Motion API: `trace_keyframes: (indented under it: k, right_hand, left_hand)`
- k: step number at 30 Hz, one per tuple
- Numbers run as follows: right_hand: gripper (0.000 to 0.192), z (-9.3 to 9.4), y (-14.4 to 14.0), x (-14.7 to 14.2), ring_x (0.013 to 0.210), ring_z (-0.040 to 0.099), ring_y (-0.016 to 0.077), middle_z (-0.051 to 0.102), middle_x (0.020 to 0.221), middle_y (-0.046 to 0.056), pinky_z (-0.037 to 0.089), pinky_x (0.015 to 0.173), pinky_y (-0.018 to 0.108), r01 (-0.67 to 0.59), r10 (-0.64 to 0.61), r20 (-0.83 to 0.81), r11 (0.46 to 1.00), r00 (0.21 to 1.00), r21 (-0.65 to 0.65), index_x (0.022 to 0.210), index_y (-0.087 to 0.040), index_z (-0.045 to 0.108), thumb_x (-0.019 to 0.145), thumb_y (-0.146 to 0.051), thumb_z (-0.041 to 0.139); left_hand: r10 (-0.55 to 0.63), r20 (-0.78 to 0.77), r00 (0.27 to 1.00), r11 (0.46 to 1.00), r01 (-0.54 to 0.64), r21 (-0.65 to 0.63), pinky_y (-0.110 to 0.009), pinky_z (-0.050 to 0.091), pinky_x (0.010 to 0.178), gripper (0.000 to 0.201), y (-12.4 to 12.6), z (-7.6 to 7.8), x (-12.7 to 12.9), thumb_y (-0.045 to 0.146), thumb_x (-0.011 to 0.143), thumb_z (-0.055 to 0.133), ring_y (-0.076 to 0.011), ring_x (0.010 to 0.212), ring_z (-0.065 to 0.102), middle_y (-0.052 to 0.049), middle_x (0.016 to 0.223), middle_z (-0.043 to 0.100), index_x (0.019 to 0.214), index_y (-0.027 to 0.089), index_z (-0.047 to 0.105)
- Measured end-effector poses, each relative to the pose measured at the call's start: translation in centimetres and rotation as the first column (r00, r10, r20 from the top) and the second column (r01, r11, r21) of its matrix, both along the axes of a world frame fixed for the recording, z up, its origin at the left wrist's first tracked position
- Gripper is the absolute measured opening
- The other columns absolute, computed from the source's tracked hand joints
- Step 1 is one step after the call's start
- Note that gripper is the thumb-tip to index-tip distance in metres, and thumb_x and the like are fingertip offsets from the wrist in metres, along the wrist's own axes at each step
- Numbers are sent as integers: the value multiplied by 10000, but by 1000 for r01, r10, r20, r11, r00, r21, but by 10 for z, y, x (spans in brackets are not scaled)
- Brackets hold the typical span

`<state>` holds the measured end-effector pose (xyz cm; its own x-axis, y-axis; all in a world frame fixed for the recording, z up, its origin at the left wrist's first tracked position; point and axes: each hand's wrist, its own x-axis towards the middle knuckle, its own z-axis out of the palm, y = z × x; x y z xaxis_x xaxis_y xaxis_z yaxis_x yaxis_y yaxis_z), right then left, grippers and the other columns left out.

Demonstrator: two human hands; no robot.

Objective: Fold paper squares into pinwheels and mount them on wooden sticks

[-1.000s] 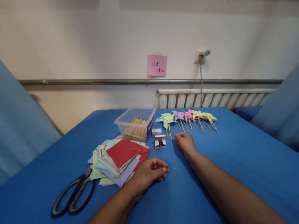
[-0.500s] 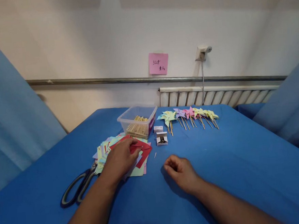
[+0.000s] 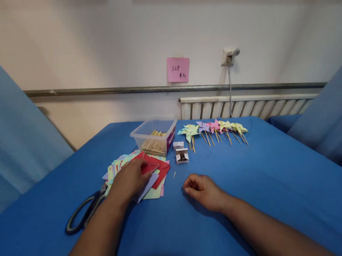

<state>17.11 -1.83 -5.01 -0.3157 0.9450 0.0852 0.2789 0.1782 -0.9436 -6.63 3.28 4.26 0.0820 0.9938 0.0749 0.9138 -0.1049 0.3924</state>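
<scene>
My left hand [image 3: 130, 179] is over a loose pile of coloured paper sheets [image 3: 155, 193], thumb and fingers closed on a sheet of red paper [image 3: 146, 165] whose edge is raised. Another red sheet [image 3: 162, 172] lies beneath it, and a lilac sheet [image 3: 149, 187] shows under the thumb. To the right, my right hand [image 3: 201, 191] rests on the blue cloth with its fingers curled in; nothing shows in them. A short thin stick piece [image 3: 174, 175] lies between the hands. Dark-handled scissors [image 3: 87, 212] lie left of my left forearm, their blades partly hidden by the paper.
A clear plastic tub [image 3: 136, 138] of wooden sticks [image 3: 155, 143] stands behind the paper. Beside it are an open small box [image 3: 182, 158] with dark bits and another small box [image 3: 178, 145]. Several paper pinwheels [image 3: 213, 127] lie at the back right of the blue-covered table [image 3: 251, 188].
My left hand has closed on the red paper and raised its edge slightly. My right hand remains curled in nearly the same place. The view has shifted a little.
</scene>
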Motion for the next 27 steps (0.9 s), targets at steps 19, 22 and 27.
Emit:
trace_keyframes:
  k: [19,22,27]
  right_hand:
    - [42,1,-1,1,639,524,105,601,726,-19,419,622,218,-9,10,19,1000,1000,-12,809,-193,608,818,-185,568]
    - [41,2,-1,1,642,528,108,606,733,-15,421,624,220,-9,10,22,1000,1000,-8,807,-192,608,816,-192,568]
    - [51,-1,1,1,632,536,105,614,727,-19,426,622,217,-15,15,25,1000,1000,-8,815,-193,616,821,-191,566]
  left_hand:
    - [162,-193,968,987,-157,40,-310,288,527,393,7,1,-10,543,793,491,-243,632,587,-93,677,692,631,232,670]
    - [171,-162,972,985,-168,32,-316,286,521,364,8,0,-11,537,771,531,-240,603,572,-90,651,680,614,235,659]
    - [155,-134,979,988,-156,-2,-301,265,502,423,7,2,-9,599,736,542,-206,533,540,-50,568,646,549,226,607]
